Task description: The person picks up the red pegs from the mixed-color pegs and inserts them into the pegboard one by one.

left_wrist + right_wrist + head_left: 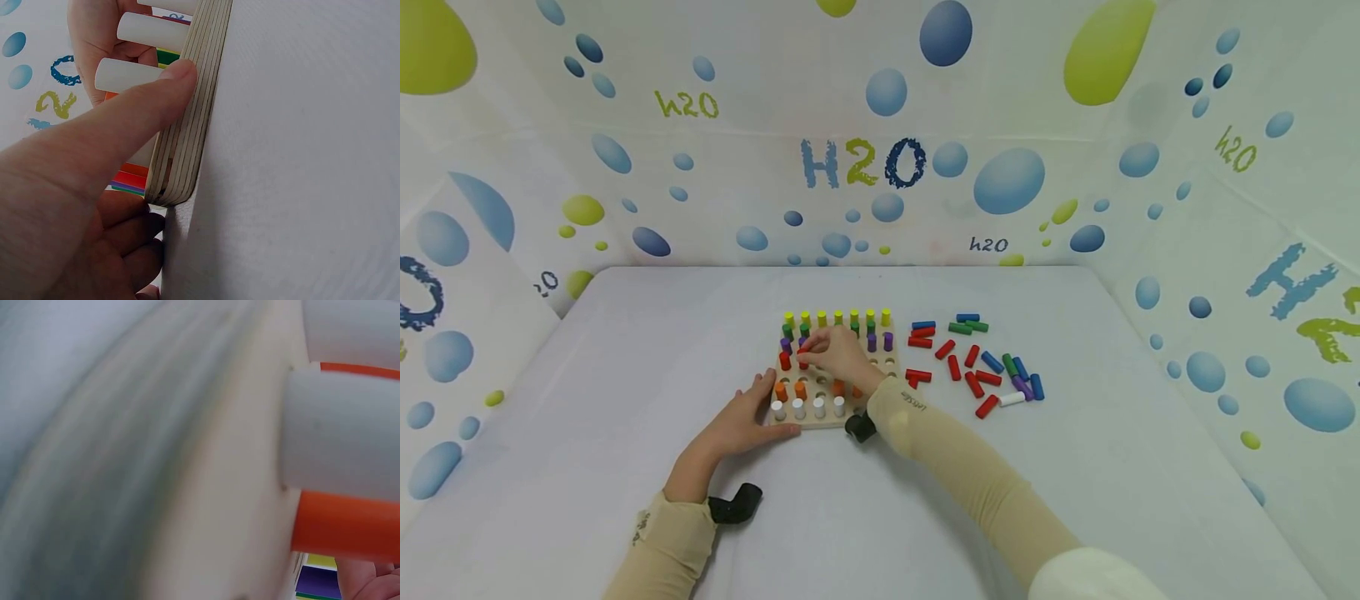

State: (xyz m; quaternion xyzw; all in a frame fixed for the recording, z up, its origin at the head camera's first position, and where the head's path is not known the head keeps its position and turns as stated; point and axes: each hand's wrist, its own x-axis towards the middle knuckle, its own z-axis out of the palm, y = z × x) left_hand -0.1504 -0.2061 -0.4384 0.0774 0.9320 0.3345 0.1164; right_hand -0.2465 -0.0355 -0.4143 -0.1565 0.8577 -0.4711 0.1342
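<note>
A light wooden pegboard (829, 423) carries rows of coloured pegs: yellow at the back, then green, purple, red, orange and white in front. My left hand (737, 425) holds the board's near left corner, its thumb against the layered front edge and its fingers along the left side. With thumb and fingers, my right hand (841, 358) pinches a red peg (802, 365) in the red row, right of another red peg (785, 361). Whether its lower end sits in a hole cannot be told. In the right wrist view, white pegs (344, 431) and an orange peg (350, 525) stand close up.
Loose pegs lie right of the board: many red pegs (954, 367), blue pegs (992, 362), green pegs (960, 328), a purple peg (1022, 388) and a white peg (1012, 399). A white cloth (625, 375) covers the table, and a printed curtain (737, 183) rises behind.
</note>
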